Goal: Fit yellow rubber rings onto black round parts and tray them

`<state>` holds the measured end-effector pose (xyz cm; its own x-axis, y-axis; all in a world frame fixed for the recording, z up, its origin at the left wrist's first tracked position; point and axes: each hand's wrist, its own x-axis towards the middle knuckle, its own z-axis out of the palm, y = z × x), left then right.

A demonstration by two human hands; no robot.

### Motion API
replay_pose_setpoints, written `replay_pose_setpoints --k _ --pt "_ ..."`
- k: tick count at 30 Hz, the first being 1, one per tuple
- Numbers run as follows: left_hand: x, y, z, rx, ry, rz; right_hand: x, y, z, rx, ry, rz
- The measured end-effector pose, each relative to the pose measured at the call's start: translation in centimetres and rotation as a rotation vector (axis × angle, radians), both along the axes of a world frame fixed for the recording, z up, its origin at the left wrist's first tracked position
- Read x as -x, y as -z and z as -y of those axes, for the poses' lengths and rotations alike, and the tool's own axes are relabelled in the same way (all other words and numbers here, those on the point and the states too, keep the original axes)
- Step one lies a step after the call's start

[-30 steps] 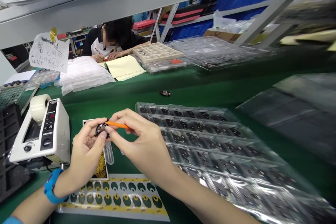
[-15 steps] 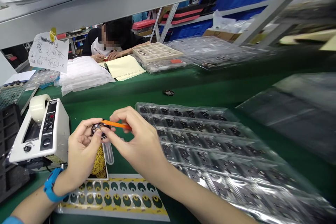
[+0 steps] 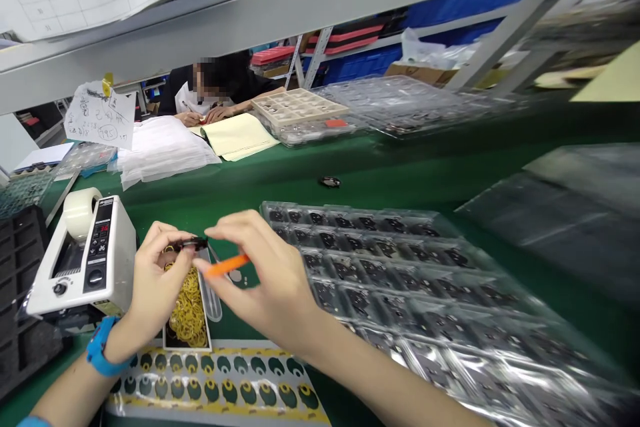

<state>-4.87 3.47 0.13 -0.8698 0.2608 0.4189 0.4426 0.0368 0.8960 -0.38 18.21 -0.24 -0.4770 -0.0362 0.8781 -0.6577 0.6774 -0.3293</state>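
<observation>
My left hand (image 3: 155, 280) pinches a small black round part (image 3: 190, 243) edge-on between thumb and fingers. My right hand (image 3: 265, 280) grips an orange stick tool (image 3: 225, 265), its tip just below and right of the part. Under both hands lies a small tray of yellow rings (image 3: 186, 307). A sheet of yellow-and-black stickers (image 3: 220, 387) lies in front of me. A clear blister tray (image 3: 400, 267) filled with several black parts sits right of my hands.
A white tape dispenser (image 3: 85, 253) stands at my left, a black foam tray (image 3: 20, 293) beyond it. One loose black part (image 3: 329, 181) lies on the green bench. Across the bench a person writes beside yellow paper (image 3: 237, 135) and more trays (image 3: 300, 107).
The orange tool has come off the part and dropped lower. My left hand turned the part edge-on. The view tilted down a little.
</observation>
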Motion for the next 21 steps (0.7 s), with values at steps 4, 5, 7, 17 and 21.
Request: replay_pose_setpoints --k 4,5,7,17,21 --pt "0.0 -0.3 0.4 -0.087 -0.048 0.206 -1.1 0.2 0.0 -0.242 0.084 -0.35" --pt "-0.2 -0.4 0.5 -0.112 -0.046 0.252 -1.1 0.3 0.1 -0.279 0.105 -0.41" --pt "-0.5 -0.6 0.4 -0.161 -0.016 0.318 -0.9 0.4 0.2 -0.289 0.152 -0.445" --pt "-2.6 -0.6 -0.2 -0.211 0.032 0.331 0.9 0.6 -0.1 -0.163 0.113 -0.272" --pt "-2.6 0.7 -0.1 -0.197 0.018 0.226 1.0 1.1 -0.2 -0.194 0.103 -0.31"
